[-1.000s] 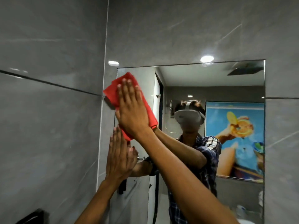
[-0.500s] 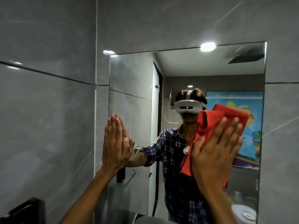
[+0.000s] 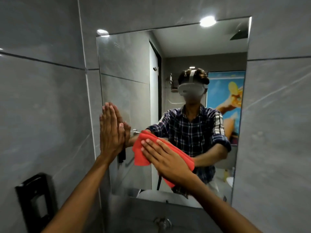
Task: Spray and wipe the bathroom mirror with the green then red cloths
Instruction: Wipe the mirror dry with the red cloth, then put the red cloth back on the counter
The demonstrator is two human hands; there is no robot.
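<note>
Red cloth (image 3: 141, 153) sits low on the mirror (image 3: 127, 73), pressed by the flat, straight-fingered right hand (image 3: 166, 158) while the left hand (image 3: 111, 132) braces open-palmed at the glass's left edge; the final wipe seems underway, next needing a sweep along the bottom.

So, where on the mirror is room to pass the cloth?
Free: the frameless wall mirror above both hands, and its right side. Crowded: lower left, where the left hand and the right hand pressing the red cloth sit close.
</note>
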